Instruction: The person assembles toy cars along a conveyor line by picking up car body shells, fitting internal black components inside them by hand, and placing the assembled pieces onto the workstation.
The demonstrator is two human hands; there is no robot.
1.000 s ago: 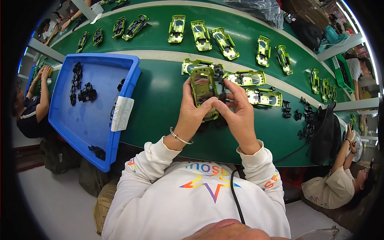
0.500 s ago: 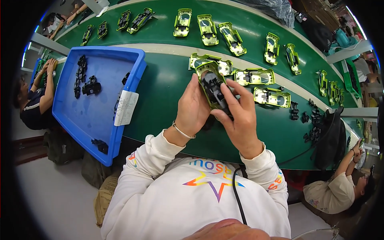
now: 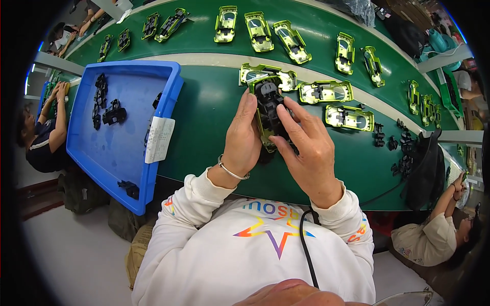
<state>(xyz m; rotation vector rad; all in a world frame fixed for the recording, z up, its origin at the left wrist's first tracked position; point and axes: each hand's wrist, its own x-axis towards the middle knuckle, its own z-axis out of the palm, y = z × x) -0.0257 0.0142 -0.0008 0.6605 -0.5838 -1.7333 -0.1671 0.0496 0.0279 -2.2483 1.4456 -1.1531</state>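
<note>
In front of my chest, my left hand (image 3: 242, 142) grips a lime-green toy car body shell (image 3: 266, 143) by its left side. The shell is upside down and tilted, its hollow underside facing up. A black moulded interior part (image 3: 269, 97) lies along the inside of it. My right hand (image 3: 310, 144) closes over the right side, fingertips pressed on the black part and the thumb at the shell's lower end. Whether the part is fully seated is hidden by the fingers. Just beyond my hands, several similar shells (image 3: 349, 118) rest on the green table.
At left stands a blue bin (image 3: 127, 148) with several black parts and a paper label. More green car shells (image 3: 225, 24) sit on the far green strip. Loose black parts (image 3: 406, 140) and a black bag (image 3: 424, 176) lie at right. Other people work at both sides.
The black part now shows higher and more fully within the shell. My right hand has shifted slightly right and down; my left hand still grips the shell. The view has shifted a little.
</note>
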